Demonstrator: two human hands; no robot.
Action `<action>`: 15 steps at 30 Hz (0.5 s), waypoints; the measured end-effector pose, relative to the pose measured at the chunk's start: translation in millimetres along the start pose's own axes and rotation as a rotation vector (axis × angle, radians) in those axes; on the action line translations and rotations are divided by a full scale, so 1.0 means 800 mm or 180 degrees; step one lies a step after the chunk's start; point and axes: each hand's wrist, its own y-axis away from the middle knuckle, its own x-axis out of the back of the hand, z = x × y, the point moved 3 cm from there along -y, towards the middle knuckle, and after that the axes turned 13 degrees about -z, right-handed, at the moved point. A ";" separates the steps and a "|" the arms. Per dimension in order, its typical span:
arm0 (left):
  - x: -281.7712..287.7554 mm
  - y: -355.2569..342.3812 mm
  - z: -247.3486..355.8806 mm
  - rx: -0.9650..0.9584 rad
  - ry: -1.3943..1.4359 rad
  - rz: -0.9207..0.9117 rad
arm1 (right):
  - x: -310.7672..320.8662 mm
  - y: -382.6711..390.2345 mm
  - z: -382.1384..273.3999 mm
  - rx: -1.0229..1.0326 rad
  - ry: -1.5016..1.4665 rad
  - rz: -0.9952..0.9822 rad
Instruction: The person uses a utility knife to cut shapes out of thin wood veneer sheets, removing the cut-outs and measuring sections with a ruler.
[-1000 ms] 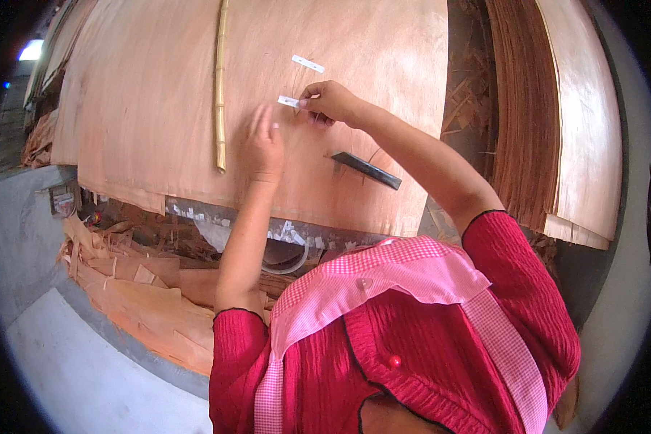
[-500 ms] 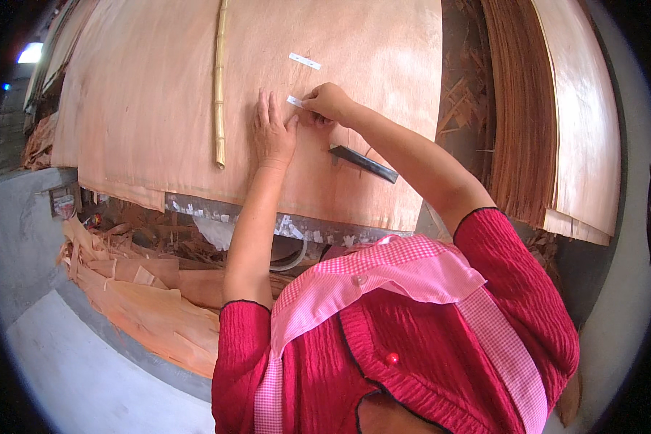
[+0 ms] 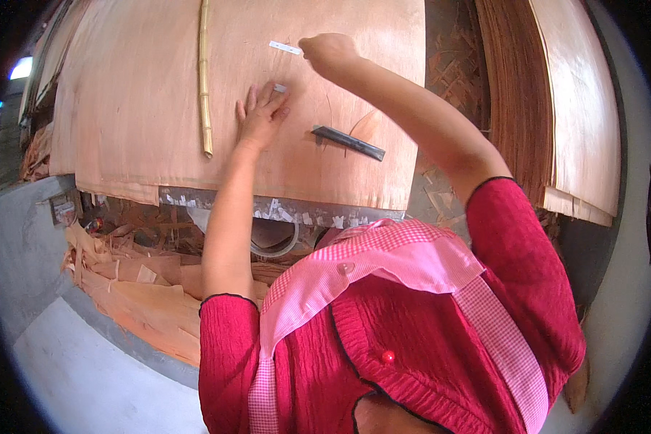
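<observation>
On the wood sheet (image 3: 145,94), your left hand (image 3: 261,121) is spread out, hiding part of the low strip (image 3: 280,88). Your right hand (image 3: 330,55) is curled by the top strip (image 3: 283,48); I cannot tell if it pinches it. The stick (image 3: 204,87) is cut off up top, with room on its left. The black bar (image 3: 349,143) lies near the sheet's right edge.
</observation>
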 end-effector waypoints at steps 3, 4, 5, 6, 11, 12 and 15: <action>-0.001 0.015 -0.019 -0.0096 0.1462 0.0504 | -0.057 0.103 0.023 0.0326 -0.0734 0.0810; -0.006 0.032 -0.016 0.0237 0.2073 0.0608 | -0.085 0.140 0.013 0.0267 -0.0834 0.0737; -0.007 0.046 -0.011 0.0569 0.2669 0.0717 | -0.104 0.166 0.005 0.0209 -0.0928 0.0689; -0.001 0.063 0.012 0.0526 0.2099 0.0620 | -0.117 0.177 0.001 0.0132 -0.0847 0.0692; -0.010 0.090 0.092 -0.0388 0.0909 0.0648 | -0.145 0.192 -0.019 0.0340 -0.1253 0.1046; -0.018 0.086 0.092 -0.0268 0.1055 0.0660 | -0.147 0.197 -0.016 0.0202 -0.1709 0.1099; -0.023 0.080 0.100 0.0234 0.1248 0.0926 | -0.148 0.210 0.019 -0.0511 -0.2176 0.1473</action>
